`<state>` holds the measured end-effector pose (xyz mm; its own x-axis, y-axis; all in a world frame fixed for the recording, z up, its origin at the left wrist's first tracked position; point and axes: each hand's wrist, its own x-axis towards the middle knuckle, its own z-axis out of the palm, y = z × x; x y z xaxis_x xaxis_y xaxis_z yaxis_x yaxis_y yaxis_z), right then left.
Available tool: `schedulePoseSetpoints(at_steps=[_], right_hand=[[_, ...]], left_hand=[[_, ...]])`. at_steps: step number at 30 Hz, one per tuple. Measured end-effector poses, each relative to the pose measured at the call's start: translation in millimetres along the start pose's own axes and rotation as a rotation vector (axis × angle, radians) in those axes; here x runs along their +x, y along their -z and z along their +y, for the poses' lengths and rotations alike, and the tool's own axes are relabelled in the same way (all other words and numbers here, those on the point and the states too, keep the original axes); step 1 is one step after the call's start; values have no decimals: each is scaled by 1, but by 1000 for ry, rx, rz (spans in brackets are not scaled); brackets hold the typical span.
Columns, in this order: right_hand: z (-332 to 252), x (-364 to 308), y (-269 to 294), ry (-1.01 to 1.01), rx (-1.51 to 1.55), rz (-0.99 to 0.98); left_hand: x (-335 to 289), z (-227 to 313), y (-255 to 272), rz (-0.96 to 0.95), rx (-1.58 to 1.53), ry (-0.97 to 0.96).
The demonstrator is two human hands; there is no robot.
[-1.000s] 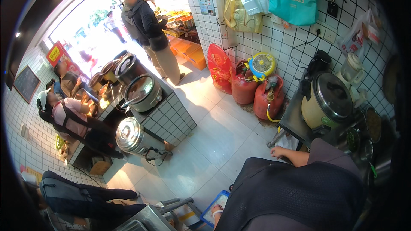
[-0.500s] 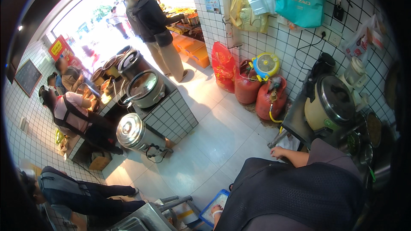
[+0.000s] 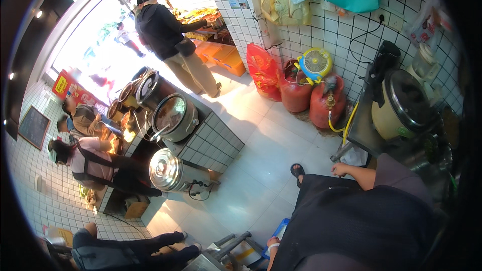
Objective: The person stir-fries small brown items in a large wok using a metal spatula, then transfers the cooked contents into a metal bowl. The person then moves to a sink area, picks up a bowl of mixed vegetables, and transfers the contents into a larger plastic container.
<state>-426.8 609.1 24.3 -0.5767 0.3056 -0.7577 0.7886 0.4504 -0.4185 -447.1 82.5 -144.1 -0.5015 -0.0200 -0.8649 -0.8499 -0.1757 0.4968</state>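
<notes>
My right hand (image 3: 340,169) hangs beside the end of the dark metal stand, its fingers curled in and nothing seen in them. A pale plastic bag (image 3: 354,154) lies just beyond it, under the stand. Low in the picture, my left hand (image 3: 273,242), with a white band at the wrist, is at the edge of a blue-rimmed tray (image 3: 282,227). My body covers part of that hand and of the tray, so whether the fingers grip the rim cannot be made out. My sandalled foot (image 3: 297,171) is forward on the tiles.
Red gas cylinders (image 3: 326,103) with a yellow fan (image 3: 315,64) stand along the wall. A large cooker (image 3: 401,103) sits on the right-hand stand. A steel drum (image 3: 168,170) stands by the tiled counter (image 3: 216,143). A metal cart (image 3: 228,251) and several people are to the left.
My view has shifted left and my foot has come forward into sight. My right hand has its fingers more curled. The person at lower left has moved lower in the picture.
</notes>
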Motion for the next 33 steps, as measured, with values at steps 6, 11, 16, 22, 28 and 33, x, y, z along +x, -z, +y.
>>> schedulePoseSetpoints(at_steps=[6,11,16,22,28,33], right_hand=[[-52,76,42,-30,69,-53],[-153,175,122,308,-118,2],[-274,235,218,556,-98,7],[-420,290,312,532,200,-136],[-531,371,400,579,435,-146],[-597,422,489,518,475,-63]], left_hand=[[35,71,-43,123,127,-15],[68,161,-81,-448,369,-99],[100,280,-176,-22,89,-83],[40,447,-353,100,-19,-141],[75,581,-461,-119,161,-343],[127,698,-560,-332,44,-409]])
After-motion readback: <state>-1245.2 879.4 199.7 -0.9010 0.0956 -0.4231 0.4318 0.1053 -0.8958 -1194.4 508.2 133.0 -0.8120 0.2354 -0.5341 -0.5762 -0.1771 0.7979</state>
